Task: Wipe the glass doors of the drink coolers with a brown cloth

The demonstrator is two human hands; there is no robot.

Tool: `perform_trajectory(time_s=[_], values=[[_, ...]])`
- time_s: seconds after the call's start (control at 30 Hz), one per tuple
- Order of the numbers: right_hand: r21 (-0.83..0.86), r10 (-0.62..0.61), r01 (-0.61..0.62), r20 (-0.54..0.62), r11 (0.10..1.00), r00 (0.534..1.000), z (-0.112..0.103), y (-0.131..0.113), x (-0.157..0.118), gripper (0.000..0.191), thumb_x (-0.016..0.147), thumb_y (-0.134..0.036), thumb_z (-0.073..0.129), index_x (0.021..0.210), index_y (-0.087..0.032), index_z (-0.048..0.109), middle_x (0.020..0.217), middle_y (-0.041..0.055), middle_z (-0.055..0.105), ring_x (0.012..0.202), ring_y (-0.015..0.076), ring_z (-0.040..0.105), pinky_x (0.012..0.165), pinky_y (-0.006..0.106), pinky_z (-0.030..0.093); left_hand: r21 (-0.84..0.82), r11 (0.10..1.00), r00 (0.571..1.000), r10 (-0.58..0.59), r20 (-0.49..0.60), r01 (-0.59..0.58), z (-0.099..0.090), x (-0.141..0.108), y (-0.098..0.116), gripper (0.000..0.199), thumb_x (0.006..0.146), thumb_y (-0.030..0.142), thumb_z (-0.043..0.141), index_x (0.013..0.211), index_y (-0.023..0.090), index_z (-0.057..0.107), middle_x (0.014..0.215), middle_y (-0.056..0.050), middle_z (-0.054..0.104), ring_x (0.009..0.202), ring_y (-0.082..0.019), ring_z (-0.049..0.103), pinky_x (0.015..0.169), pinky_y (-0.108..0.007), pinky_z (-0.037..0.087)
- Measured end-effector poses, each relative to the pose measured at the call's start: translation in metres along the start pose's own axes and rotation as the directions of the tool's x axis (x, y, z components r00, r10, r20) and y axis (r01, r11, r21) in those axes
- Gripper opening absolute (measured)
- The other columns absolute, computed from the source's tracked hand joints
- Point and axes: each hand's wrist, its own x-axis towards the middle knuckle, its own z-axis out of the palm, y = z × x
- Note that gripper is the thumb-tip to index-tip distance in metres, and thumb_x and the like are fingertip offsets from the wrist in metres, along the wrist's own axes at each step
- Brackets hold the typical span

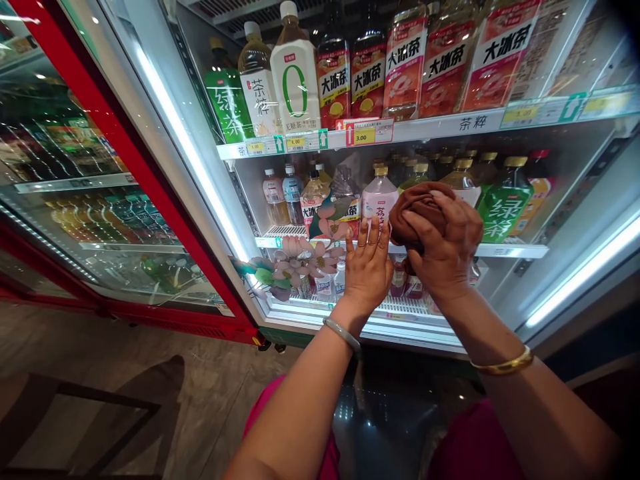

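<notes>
My right hand (pixel 445 240) grips a bunched brown cloth (pixel 417 203) in front of the drinks fridge, with the fingers wrapped round it. Just to its left, my left hand (pixel 369 263) holds nothing; its fingers are stretched out, and the palm faces the fridge's glass front. Beside the left fingertips are pink flower decals (pixel 300 260) with green leaves, which seem to be on the glass. Behind both hands stand bottles on the shelves, among them a pink-labelled bottle (pixel 380 193) and a green tea bottle (pixel 507 200). Part of the lower shelf is hidden by my hands.
An upper shelf (pixel 425 130) with price tags bears several large tea bottles (pixel 295 73). To the left stands another fridge with a red frame (pixel 150 173) and drinks inside. Dark furniture legs (pixel 105 393) and a shadow show on the grey floor (pixel 215 373).
</notes>
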Motion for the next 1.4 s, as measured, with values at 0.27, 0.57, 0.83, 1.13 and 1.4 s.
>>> perform_trajectory(time_s=[0.27,0.57,0.83,1.13,1.4], values=[[-0.002,-0.158,0.16,0.14,0.987,0.977,-0.009,0.003,-0.04,0.043,0.086,-0.029,0.075,0.126,-0.042,0.064,0.14,0.0006,0.062,0.134,0.0259,0.047,0.107,0.044,0.041,-0.035,0.999,1.0,-0.009,-0.019,0.008,0.004,0.001,-0.006,0.073,0.098,0.018,0.041,0.166,0.015,0.015,0.172,-0.014,0.022,0.162,-0.025,0.007,0.133,-0.056,0.004],[0.04,0.06,-0.06,0.014,0.997,0.998,-0.018,0.021,-0.012,0.045,0.079,-0.017,0.07,0.122,-0.031,0.067,0.14,0.009,0.055,0.129,0.034,0.048,0.109,0.055,0.04,-0.034,0.999,1.0,-0.003,-0.031,0.002,0.004,0.009,0.011,0.076,0.098,0.017,0.041,0.167,0.019,0.01,0.174,-0.01,0.02,0.163,-0.026,0.005,0.132,-0.059,0.003],[0.008,-0.037,0.036,0.19,0.999,0.981,-0.015,-0.003,-0.027,0.031,0.083,-0.029,0.074,0.114,-0.032,0.071,0.135,0.0057,0.059,0.127,0.0307,0.046,0.102,0.048,0.041,-0.041,0.999,0.999,0.014,-0.035,-0.015,0.01,0.007,0.002,0.073,0.098,0.017,0.042,0.166,0.013,0.015,0.172,-0.015,0.021,0.162,-0.024,0.009,0.133,-0.053,0.004],[-0.038,0.07,-0.069,0.04,0.997,0.997,-0.024,0.028,-0.022,0.035,0.079,-0.022,0.073,0.113,-0.028,0.069,0.134,0.0079,0.057,0.123,0.0308,0.05,0.103,0.048,0.045,0.0,1.0,0.999,-0.016,-0.039,0.016,0.011,0.008,0.01,0.072,0.099,0.018,0.041,0.166,0.015,0.017,0.172,-0.012,0.024,0.163,-0.026,0.008,0.132,-0.058,0.003],[-0.039,-0.042,0.047,0.129,0.998,0.991,-0.018,0.004,-0.028,0.03,0.086,-0.027,0.072,0.115,-0.032,0.069,0.135,0.0057,0.057,0.127,0.0294,0.045,0.103,0.046,0.041,-0.004,1.0,0.998,0.016,-0.054,-0.016,0.012,0.007,0.005,0.071,0.101,0.02,0.038,0.167,0.016,0.014,0.173,-0.012,0.019,0.162,-0.026,0.002,0.131,-0.059,0.002]])
